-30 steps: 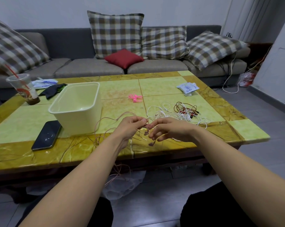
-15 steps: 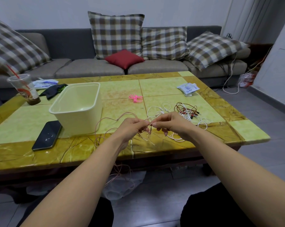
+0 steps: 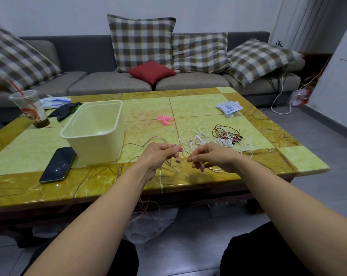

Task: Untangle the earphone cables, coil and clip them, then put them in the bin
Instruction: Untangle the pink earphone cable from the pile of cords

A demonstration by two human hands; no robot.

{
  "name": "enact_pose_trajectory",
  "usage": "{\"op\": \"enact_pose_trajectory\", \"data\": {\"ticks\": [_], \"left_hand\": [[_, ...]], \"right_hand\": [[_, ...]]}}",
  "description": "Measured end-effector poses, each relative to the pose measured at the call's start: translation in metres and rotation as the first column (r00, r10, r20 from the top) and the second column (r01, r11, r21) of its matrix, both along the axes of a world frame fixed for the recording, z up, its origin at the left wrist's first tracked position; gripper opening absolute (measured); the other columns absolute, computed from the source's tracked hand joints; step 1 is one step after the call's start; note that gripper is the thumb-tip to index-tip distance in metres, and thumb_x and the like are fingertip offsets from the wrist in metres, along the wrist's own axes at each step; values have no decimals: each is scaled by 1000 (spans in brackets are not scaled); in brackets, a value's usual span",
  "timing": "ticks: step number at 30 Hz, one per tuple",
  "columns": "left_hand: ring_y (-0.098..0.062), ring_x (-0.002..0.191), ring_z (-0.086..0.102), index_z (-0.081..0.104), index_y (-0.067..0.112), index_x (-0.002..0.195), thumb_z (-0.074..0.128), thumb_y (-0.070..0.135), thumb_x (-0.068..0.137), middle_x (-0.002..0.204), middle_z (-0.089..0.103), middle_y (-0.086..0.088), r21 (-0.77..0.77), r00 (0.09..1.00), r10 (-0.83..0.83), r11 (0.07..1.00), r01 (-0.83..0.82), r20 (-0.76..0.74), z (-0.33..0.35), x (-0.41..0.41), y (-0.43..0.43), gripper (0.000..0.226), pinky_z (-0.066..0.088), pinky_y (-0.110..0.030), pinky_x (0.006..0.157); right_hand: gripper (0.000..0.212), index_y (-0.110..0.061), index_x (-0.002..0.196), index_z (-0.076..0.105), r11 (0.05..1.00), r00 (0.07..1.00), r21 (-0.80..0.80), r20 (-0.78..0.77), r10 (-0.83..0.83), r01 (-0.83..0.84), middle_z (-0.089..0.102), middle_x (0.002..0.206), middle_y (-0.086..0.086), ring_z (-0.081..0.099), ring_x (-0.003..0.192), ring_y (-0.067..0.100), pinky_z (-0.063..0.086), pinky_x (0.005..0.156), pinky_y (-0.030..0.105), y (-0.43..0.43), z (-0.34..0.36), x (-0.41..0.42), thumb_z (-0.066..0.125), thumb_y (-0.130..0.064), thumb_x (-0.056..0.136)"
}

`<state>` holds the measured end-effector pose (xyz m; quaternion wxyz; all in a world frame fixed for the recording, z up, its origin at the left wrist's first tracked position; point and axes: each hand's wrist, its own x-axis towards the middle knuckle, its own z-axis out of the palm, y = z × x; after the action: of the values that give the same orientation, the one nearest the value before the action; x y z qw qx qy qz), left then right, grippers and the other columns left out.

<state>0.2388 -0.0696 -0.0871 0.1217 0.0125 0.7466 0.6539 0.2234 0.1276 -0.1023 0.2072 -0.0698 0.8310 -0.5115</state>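
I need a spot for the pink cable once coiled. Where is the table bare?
Bare: the tiles between the bin and the pink clips, and beyond the clips toward the white packet. Crowded: beyond the right hand, where white cables and red cables pile.

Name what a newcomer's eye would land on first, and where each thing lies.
The left hand and right hand pinch a pink cable over the near edge of the table. A pale bin stands to their left; a tangle of white and red cables lies beyond the right hand.
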Motion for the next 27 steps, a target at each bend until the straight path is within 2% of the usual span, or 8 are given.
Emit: {"op": "enact_pose_trajectory", "data": {"ticks": [2,5,9,11,14,17,22,27], "left_hand": [[-7,77,57,74,13,88,68,19,88,93,68,-7,-5,1000,4,1000,-4,6,1,0,1,9,39,-21,89],[-7,71,58,73,12,104,60,21,95,74,68,-1,-42,1000,-18,999,19,12,-1,-2,3,18,41,-7,65],[3,57,62,71,11,104,51,13,99,69,67,2,-72,999,-28,997,26,-24,-3,-1,5,20,40,1,54],[2,55,62,71,8,105,52,10,98,75,69,3,-75,999,-23,997,20,-46,-4,-1,4,20,42,0,55],[-6,64,65,70,5,108,55,11,97,79,71,-8,-88,998,-10,996,5,-56,-5,-1,2,20,43,-1,56],[-19,62,62,68,-2,107,54,12,98,70,68,-15,-97,999,-9,995,4,-53,-5,1,5,21,48,-9,55],[-21,71,68,68,-1,95,54,13,98,64,67,-10,-145,994,-11,989,-4,-107,-6,1,8,21,50,-16,67],[-24,77,72,71,1,100,55,15,97,64,70,-8,-144,993,12,989,-29,-119,-8,-2,4,21,51,-32,82]], "right_hand": [[14,-7,97,69,997,998,-57,-22,-62,60,63,71,3,51,58,10,43,61,23,-1,0,0,55,-10,99],[15,-12,100,75,994,989,-77,-123,-81,72,58,62,-2,48,52,5,37,52,18,-4,3,1,61,-16,97],[15,-9,103,75,998,967,-53,-247,-56,44,63,62,-16,54,54,-4,36,52,8,-9,8,4,64,-13,94],[16,-7,103,75,999,961,-20,-272,-51,47,68,80,-13,58,61,-8,39,56,6,-11,11,5,62,-11,95],[27,-12,113,66,995,982,38,-164,-89,97,49,75,-9,37,58,8,32,54,20,-16,12,4,43,-12,100],[35,-3,121,53,983,992,-136,-5,-127,125,33,71,-4,24,58,11,23,56,27,-22,13,1,31,-17,98],[39,-12,98,65,992,991,-96,-102,-92,82,39,77,-1,31,64,11,28,59,24,-25,9,3,27,-13,103],[28,-6,120,65,992,974,-67,-195,-116,104,54,74,3,51,68,10,43,61,15,-14,8,3,44,-2,101]]}}
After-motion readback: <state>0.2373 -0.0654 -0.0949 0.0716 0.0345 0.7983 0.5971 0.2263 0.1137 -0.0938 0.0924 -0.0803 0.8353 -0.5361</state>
